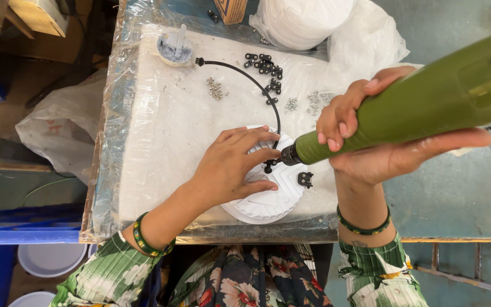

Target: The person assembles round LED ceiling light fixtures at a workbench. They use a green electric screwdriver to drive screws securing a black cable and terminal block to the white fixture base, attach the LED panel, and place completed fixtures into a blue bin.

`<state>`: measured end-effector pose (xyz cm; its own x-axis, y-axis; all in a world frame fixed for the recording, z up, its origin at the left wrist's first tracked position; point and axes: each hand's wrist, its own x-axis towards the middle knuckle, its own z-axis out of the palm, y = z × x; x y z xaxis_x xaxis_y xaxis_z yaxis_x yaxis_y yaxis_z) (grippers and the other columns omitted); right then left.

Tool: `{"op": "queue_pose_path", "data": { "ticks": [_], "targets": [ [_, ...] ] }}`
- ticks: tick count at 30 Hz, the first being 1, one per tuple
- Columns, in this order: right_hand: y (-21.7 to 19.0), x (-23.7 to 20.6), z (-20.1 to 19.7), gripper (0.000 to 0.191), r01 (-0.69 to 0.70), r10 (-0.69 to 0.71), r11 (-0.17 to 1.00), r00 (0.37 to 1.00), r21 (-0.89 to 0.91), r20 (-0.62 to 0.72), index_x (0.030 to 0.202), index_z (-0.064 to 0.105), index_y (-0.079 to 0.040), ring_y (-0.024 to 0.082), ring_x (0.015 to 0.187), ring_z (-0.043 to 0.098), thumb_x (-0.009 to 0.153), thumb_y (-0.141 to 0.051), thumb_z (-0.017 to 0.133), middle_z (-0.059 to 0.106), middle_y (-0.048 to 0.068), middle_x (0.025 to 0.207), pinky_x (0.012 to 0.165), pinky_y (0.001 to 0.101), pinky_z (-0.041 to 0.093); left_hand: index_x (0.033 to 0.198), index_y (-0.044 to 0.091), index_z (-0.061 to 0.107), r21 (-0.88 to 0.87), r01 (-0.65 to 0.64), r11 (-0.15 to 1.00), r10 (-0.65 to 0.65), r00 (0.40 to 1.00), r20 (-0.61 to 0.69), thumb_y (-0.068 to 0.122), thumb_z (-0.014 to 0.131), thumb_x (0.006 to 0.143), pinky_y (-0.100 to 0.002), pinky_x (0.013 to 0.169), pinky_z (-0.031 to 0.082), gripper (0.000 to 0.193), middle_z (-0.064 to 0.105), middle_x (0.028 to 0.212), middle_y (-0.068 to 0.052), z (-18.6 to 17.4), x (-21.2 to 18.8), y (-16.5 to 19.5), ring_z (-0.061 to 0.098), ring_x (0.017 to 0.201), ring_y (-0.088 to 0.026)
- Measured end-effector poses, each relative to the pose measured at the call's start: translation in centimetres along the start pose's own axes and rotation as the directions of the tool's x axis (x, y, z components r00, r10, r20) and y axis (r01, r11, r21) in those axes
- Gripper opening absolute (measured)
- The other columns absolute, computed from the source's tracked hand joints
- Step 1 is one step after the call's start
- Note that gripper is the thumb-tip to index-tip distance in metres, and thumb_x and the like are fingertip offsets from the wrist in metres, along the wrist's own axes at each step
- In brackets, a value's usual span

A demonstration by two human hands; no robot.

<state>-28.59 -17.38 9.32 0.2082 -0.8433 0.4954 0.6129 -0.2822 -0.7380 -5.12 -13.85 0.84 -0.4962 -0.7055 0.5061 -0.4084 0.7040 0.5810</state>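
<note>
Your left hand (231, 165) presses flat on the round white ribbed plastic cover (268, 196) — your right hand (365, 142) grips the green cylindrical power screwdriver (427, 99), its long axis pointing toward eight o'clock at the small black clip (268, 166).

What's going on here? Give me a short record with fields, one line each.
Left hand: pressed flat on a white disc
Right hand: grips a green power driver
Driver tip: on a black clip at the disc's rim
Second clip: sits on the disc
Loose parts: black clips, screws
Surface: white pad on a bench
</note>
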Motion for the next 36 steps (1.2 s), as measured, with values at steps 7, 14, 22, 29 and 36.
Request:
{"op": "queue_pose_path", "data": {
  "ticks": [7, 14, 22, 29, 36],
  "targets": [
    [-0.5, 0.1, -0.2, 0.115, -0.03, 0.029, 0.999, 0.999, 0.023, 0.036, 0.11, 0.055, 0.003, 0.024, 0.045, 0.054, 0.068, -0.101, 0.03, 0.057, 0.02, 0.066, 0.049, 0.039, 0.048, 0.115, 0.015, 0.069, -0.007, 0.013, 1.0, -0.013, 1.0, 0.011, 0.045, 0.082, 0.081, -0.048, 0.113, 0.039, 0.047, 0.06, 0.137, -0.005, -0.1, 0.1, 0.2, 0.053, 0.138, -0.029],
    [-0.6, 0.0, -0.8, 0.111, -0.042, 0.04, 0.998, 0.997, 0.037, 0.061, 0.116, 0.054, 0.002, 0.027, 0.051, 0.055, 0.071, -0.098, 0.033, 0.059, 0.021, 0.069, 0.051, 0.0412, 0.05, 0.114, 0.016, 0.07, -0.008, 0.013, 1.0, -0.013, 1.0, 0.007, 0.044, 0.082, 0.081, -0.049, 0.112, 0.039, 0.045, 0.06, 0.137, -0.005, 0.1, 0.1, 0.0, 0.051, 0.139, -0.029],
    [0.0, -0.8, -0.4, 0.107, -0.044, 0.044, 0.999, 0.999, -0.02, -0.007, 0.111, 0.052, 0.002, 0.023, 0.047, 0.053, 0.073, -0.098, 0.037, 0.057, 0.02, 0.067, 0.049, 0.0389, 0.047, 0.118, 0.015, 0.069, -0.024, 0.033, 0.999, -0.032, 0.999, 0.025, 0.045, 0.082, 0.08, -0.048, 0.114, 0.038, 0.051, 0.061, 0.139, -0.004, 0.2, 0.0, -0.2, 0.05, 0.141, -0.026],
    [-0.3, -0.9, -0.1, 0.105, -0.019, 0.019, 0.997, 1.0, -0.075, 0.005, 0.109, 0.052, 0.0, 0.025, 0.051, 0.051, 0.075, -0.098, 0.035, 0.054, 0.02, 0.07, 0.052, 0.0395, 0.045, 0.119, 0.016, 0.068, -0.02, 0.021, 1.0, -0.021, 1.0, 0.0, 0.046, 0.082, 0.08, -0.047, 0.115, 0.038, 0.051, 0.062, 0.14, -0.002, 0.6, -0.4, -0.3, 0.05, 0.142, -0.026],
    [-0.2, -0.6, 0.8, 0.104, 0.054, -0.054, 0.988, 0.999, -0.145, 0.006, 0.108, 0.054, 0.001, 0.025, 0.048, 0.05, 0.08, -0.096, 0.03, 0.053, 0.02, 0.064, 0.048, 0.0392, 0.043, 0.118, 0.018, 0.069, -0.008, -0.013, 1.0, 0.013, 1.0, -0.01, 0.047, 0.082, 0.08, -0.047, 0.114, 0.038, 0.049, 0.062, 0.138, -0.002, 0.4, -0.5, -0.2, 0.05, 0.142, -0.026]
  ]
}}
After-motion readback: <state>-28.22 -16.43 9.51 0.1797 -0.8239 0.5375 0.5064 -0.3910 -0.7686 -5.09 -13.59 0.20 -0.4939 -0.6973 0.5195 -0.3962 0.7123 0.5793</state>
